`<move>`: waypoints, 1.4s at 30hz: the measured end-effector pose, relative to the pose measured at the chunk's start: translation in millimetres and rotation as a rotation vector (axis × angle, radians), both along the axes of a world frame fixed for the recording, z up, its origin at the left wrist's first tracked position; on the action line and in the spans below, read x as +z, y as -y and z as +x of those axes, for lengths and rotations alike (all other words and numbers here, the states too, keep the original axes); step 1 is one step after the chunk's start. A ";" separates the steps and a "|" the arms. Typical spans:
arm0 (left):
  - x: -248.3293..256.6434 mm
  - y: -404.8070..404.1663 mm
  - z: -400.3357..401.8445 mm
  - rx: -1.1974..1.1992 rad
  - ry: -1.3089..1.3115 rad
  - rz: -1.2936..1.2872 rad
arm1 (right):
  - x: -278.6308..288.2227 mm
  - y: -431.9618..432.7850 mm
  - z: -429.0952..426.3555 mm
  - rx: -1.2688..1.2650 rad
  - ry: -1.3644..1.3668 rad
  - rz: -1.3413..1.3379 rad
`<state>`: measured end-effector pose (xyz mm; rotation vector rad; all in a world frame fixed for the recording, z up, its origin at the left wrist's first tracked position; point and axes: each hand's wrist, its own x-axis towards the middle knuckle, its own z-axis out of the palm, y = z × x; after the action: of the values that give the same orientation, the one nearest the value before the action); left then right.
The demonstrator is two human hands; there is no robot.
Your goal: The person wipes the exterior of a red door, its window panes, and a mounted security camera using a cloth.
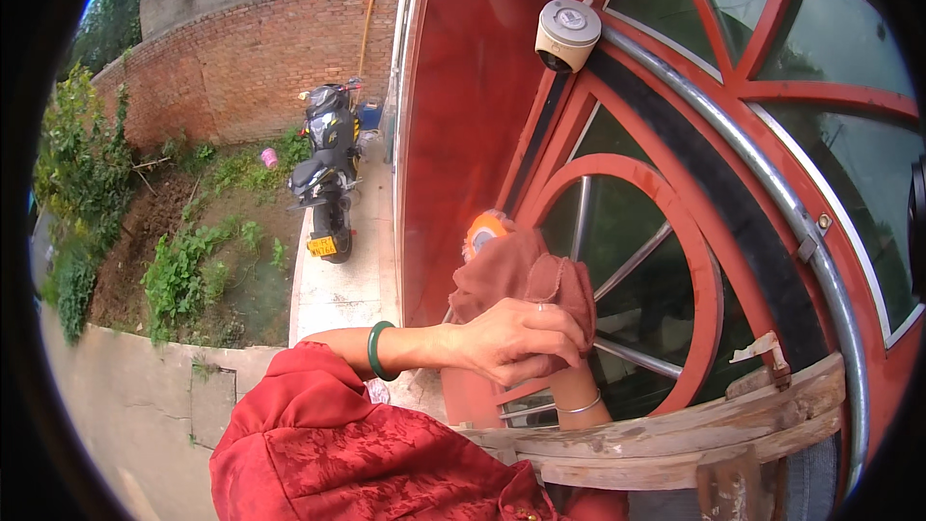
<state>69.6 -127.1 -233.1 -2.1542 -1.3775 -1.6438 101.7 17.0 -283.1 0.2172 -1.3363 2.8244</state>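
My left hand (517, 340), with a ring on one finger and a green bangle on the wrist, grips a reddish-brown cloth (499, 275) from the near side. The cloth is bunched and hangs in folds around the fingers. Just under it, my right hand (575, 380) comes up beyond a wooden rail, a silver bangle at its wrist. Its fingers are hidden by the cloth and my left hand. Past the cloth's upper left edge shows part of an orange and white object (486, 230) with a fringed rim.
The weathered wooden rail (651, 441), seemingly a ladder's, crosses below my hands. Beyond stands a red metal gate (694, 246) with dark panes and a steel pipe (752, 166). A white security camera (568, 32) hangs above. Left are a parked motorcycle (325, 166) and garden bed (239, 275).
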 end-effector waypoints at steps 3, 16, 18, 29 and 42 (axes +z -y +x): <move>13.3 12.1 -16.2 0.002 -0.147 -0.078 | 2.9 -5.4 -9.3 -0.030 -0.037 0.045; 169.1 -18.7 -196.2 0.991 -0.114 0.151 | 45.8 -9.2 -47.8 -0.116 -0.164 -0.064; 168.8 -36.9 -215.5 1.012 0.093 0.097 | 37.2 -14.0 -53.1 -0.162 -0.185 -0.069; 183.9 -33.3 -199.3 0.439 0.414 0.096 | 47.1 -25.9 -51.8 -0.342 -0.253 0.031; 221.8 -12.6 -160.5 -0.296 0.936 -0.164 | 116.7 8.1 -34.6 -0.688 -0.805 0.804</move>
<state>-90.9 -114.5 -11.4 -1.7452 -1.4139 -2.9798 67.1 8.9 -166.4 0.6425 -1.7323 1.3084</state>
